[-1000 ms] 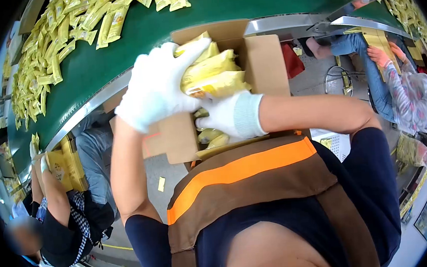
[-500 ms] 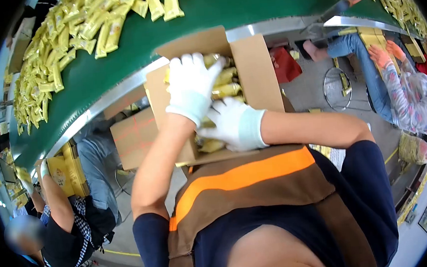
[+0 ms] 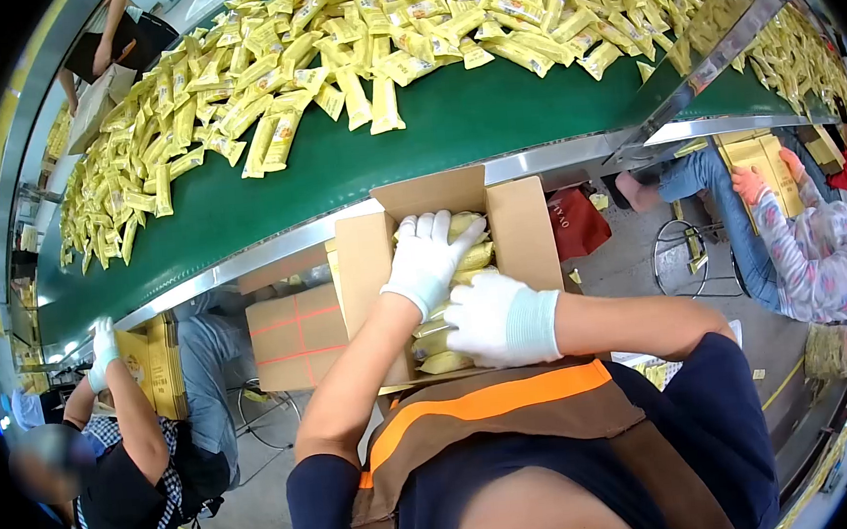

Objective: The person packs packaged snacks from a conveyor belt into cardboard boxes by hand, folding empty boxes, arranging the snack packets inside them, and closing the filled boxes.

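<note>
An open cardboard box (image 3: 520,232) stands in front of my body, with several yellow wrapped packets (image 3: 433,344) lying in rows inside. My left hand (image 3: 427,262), in a white glove, lies over the packets on the box's left side, its fingers stretched and thumb apart. Lower and to the right, my right hand (image 3: 501,320), also gloved, rests on packets with its fingers slightly bent and nothing visibly gripped. Both palms face down, so what lies beneath them is hidden.
A green conveyor belt (image 3: 337,172) with a metal edge runs beyond the box, heaped with yellow packets (image 3: 367,50). Another carton (image 3: 300,339) stands left. One person (image 3: 135,456) sits left, another (image 3: 811,254) right with orange gloves. A red bag (image 3: 576,223) lies right.
My view has tilted up, showing more of the packet heap. My right hand's fingers are drawn closer together, while my left stays over the packets. The left co-worker's gloved hand has moved up near the belt edge.
</note>
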Action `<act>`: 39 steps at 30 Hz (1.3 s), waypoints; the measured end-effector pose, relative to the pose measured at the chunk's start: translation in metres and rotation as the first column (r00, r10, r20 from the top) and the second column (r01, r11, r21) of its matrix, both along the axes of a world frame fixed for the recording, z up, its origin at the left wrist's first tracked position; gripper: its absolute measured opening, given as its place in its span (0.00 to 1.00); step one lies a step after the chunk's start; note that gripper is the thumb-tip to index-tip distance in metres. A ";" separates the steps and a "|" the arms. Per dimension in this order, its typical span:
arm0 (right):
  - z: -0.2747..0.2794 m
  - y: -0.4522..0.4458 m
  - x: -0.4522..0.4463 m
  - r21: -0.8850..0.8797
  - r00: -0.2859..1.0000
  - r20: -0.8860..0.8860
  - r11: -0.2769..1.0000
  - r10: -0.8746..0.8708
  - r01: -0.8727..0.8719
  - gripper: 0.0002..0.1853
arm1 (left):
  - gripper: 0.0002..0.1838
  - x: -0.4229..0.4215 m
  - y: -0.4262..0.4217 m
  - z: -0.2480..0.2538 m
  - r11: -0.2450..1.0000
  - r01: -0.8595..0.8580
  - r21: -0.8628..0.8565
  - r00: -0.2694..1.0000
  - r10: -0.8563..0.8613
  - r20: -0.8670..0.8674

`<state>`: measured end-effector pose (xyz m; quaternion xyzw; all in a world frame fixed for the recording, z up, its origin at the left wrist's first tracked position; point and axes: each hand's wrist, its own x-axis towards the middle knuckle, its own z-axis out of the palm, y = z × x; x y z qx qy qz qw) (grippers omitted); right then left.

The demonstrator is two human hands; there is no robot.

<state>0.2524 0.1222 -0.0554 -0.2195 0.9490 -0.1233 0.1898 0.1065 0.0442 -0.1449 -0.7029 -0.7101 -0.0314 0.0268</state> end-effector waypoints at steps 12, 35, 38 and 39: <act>-0.025 0.039 -0.046 -0.661 0.934 0.304 0.748 0.187 0.065 0.11 | 0.23 -0.014 0.010 0.043 0.871 -0.087 -0.483 0.949 0.221 0.227; -0.069 0.226 -0.146 0.075 0.621 -0.750 0.904 -0.228 0.421 0.19 | 0.35 -0.192 0.001 0.004 0.814 -0.576 0.079 0.782 0.519 0.346; -0.086 0.214 -0.099 -0.141 0.578 -0.710 0.884 -0.404 0.445 0.18 | 0.34 -0.189 0.010 0.006 0.794 -0.526 0.306 0.814 0.365 0.452; -0.104 0.216 -0.087 -0.118 0.651 -0.585 0.845 -0.484 0.522 0.18 | 0.34 -0.183 0.026 0.018 0.811 -0.508 0.292 0.813 0.337 0.475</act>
